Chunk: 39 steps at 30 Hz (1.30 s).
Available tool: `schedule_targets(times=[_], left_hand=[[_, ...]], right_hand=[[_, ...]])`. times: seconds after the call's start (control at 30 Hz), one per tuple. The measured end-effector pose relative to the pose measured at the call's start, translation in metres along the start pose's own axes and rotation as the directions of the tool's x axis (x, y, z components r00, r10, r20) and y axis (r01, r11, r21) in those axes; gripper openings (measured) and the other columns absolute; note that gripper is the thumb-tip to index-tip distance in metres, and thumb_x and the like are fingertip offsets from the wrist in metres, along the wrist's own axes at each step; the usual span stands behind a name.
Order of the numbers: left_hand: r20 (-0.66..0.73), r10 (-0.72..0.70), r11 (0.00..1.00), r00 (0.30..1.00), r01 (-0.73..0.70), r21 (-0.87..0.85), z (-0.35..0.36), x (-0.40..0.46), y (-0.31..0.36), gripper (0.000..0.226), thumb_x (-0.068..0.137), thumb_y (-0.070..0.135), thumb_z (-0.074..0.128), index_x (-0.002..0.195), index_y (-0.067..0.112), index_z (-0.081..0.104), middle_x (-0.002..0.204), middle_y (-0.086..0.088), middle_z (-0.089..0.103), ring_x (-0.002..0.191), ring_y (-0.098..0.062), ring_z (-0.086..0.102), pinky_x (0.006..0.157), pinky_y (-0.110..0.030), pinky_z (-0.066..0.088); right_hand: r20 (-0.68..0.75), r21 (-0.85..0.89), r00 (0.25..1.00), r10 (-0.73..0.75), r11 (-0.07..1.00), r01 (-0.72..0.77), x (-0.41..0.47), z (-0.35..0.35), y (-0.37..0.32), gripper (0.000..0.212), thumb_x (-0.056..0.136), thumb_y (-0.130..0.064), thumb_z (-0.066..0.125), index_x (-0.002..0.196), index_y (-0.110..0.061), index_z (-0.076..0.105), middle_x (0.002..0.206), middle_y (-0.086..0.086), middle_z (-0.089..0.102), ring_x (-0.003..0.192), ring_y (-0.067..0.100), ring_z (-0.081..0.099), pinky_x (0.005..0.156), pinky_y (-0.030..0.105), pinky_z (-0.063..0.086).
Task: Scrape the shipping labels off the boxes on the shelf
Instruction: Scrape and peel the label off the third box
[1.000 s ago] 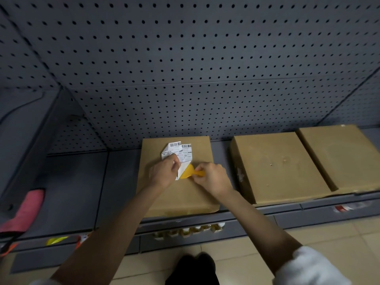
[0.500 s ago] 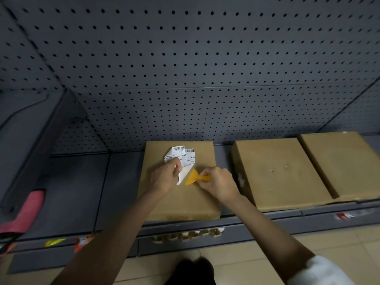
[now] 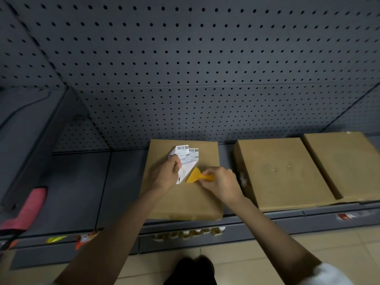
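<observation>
A flat brown cardboard box (image 3: 185, 200) lies on the grey bottom shelf (image 3: 78, 186). A white shipping label (image 3: 188, 159) with barcodes is partly peeled and folded back on its top. My left hand (image 3: 167, 173) pinches the lifted part of the label. My right hand (image 3: 221, 181) grips the handle of a yellow plastic scraper (image 3: 196, 175), whose blade sits at the label's lower right edge, against the box top.
Two more flat brown boxes (image 3: 281, 171) (image 3: 345, 163) lie side by side to the right, their tops bare. A grey pegboard wall (image 3: 185, 68) rises behind. A red cloth (image 3: 28, 208) hangs at the far left. Beige floor tiles (image 3: 246, 262) run below.
The camera has tilted a little, so boxes and hands sit lower in view. The scraper blade has shifted slightly along the label's lower edge; my left hand still holds the lifted label.
</observation>
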<state>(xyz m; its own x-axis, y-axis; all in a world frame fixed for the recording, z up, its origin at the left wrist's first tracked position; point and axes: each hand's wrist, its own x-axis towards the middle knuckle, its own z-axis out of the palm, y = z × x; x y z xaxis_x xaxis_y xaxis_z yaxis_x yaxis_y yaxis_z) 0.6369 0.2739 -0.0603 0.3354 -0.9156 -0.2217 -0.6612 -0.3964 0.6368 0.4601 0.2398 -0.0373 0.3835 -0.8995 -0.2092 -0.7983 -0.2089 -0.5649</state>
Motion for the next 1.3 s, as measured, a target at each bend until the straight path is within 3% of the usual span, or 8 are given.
schedule_targets(times=[0.33, 0.67, 0.93, 1.1, 1.3], left_hand=[[-0.027, 0.002, 0.998, 1.0, -0.004, -0.055, 0.0, 0.002, 0.0, 0.023, 0.091, 0.005, 0.034, 0.074, 0.021, 0.036, 0.077, -0.005, 0.05, 0.068, -0.023, 0.042, 0.06, -0.031, 0.032], [-0.031, -0.018, 0.987, 0.999, 0.013, -0.162, -0.004, 0.001, 0.002, 0.021, 0.093, 0.002, 0.031, 0.079, 0.014, 0.04, 0.081, -0.002, 0.047, 0.069, -0.015, 0.039, 0.052, -0.025, 0.028], [-0.019, -0.024, 0.971, 1.0, 0.019, -0.236, -0.006, 0.005, 0.0, 0.021, 0.095, 0.004, 0.032, 0.079, 0.013, 0.04, 0.082, -0.004, 0.048, 0.07, -0.019, 0.04, 0.051, -0.028, 0.029], [-0.013, -0.035, 0.956, 0.999, 0.03, -0.293, 0.0, 0.008, -0.004, 0.033, 0.095, 0.005, 0.034, 0.068, 0.023, 0.036, 0.08, -0.003, 0.047, 0.073, -0.018, 0.041, 0.054, -0.028, 0.03], [-0.003, -0.094, 0.934, 0.996, 0.087, -0.347, -0.002, 0.015, -0.004, 0.025, 0.097, 0.012, 0.036, 0.073, 0.017, 0.04, 0.081, -0.002, 0.047, 0.068, -0.019, 0.041, 0.048, -0.026, 0.028]], right_hand=[[-0.004, -0.008, 1.0, 0.022, 1.0, -0.022, 0.005, -0.003, 0.001, 0.021, 0.08, -0.034, 0.067, 0.096, -0.021, 0.072, 0.097, 0.002, 0.075, 0.096, 0.022, 0.067, 0.084, 0.034, 0.053], [0.013, -0.015, 1.0, 0.017, 1.0, -0.017, 0.008, 0.002, -0.006, 0.021, 0.08, -0.034, 0.066, 0.096, -0.021, 0.072, 0.1, 0.002, 0.074, 0.099, 0.023, 0.066, 0.086, 0.033, 0.052], [0.005, -0.009, 1.0, -0.011, 1.0, 0.011, 0.014, 0.011, -0.016, 0.022, 0.08, -0.034, 0.065, 0.096, -0.019, 0.071, 0.101, 0.003, 0.074, 0.099, 0.025, 0.065, 0.087, 0.034, 0.05], [0.017, -0.002, 1.0, 0.003, 1.0, -0.003, 0.01, 0.002, -0.003, 0.019, 0.079, -0.033, 0.068, 0.093, -0.02, 0.072, 0.096, 0.001, 0.074, 0.095, 0.021, 0.066, 0.086, 0.034, 0.052], [0.005, -0.005, 1.0, -0.015, 1.0, 0.015, 0.012, 0.014, -0.017, 0.022, 0.081, -0.034, 0.066, 0.097, -0.02, 0.072, 0.099, 0.001, 0.074, 0.098, 0.022, 0.065, 0.087, 0.032, 0.049]])
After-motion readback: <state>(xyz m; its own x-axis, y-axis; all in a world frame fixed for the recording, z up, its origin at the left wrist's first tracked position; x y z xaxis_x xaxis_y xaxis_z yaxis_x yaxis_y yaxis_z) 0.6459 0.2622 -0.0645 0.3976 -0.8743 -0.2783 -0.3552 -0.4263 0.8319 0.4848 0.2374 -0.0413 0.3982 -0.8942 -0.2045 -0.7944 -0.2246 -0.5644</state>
